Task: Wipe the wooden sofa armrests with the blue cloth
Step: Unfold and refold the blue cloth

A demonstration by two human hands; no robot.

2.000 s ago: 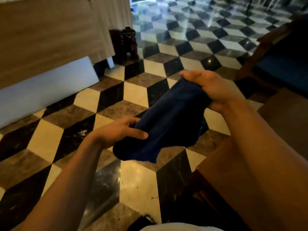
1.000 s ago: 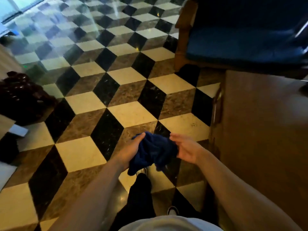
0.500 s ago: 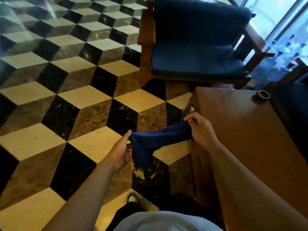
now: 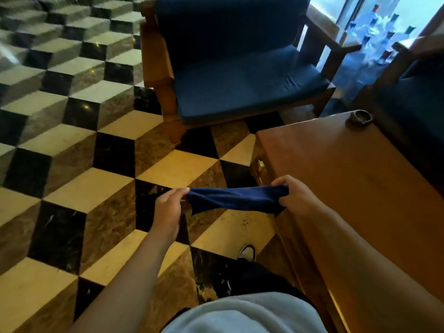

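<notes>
The dark blue cloth (image 4: pixel 235 199) is stretched sideways in the air between my hands, low over the floor. My left hand (image 4: pixel 168 207) pinches its left end and my right hand (image 4: pixel 294 197) grips its right end. Ahead stands a wooden sofa with blue cushions (image 4: pixel 240 75). Its left armrest (image 4: pixel 153 51) is a broad pale wooden rail, and its right armrest (image 4: pixel 329 32) is darker, near the window. Both hands are well short of the sofa.
A brown wooden table (image 4: pixel 360 188) fills the right side, with a small dark ashtray (image 4: pixel 359 117) at its far corner. Another blue seat (image 4: pixel 418 99) lies beyond it. Bottles (image 4: pixel 382 27) stand by the window. The floor is cube-patterned tile (image 4: pixel 72 140); my shoe (image 4: pixel 247 252) shows below.
My view has swung right from the floor and counter until the sofa and table came into sight. The bunched cloth has been pulled out taut between my hands, which moved apart.
</notes>
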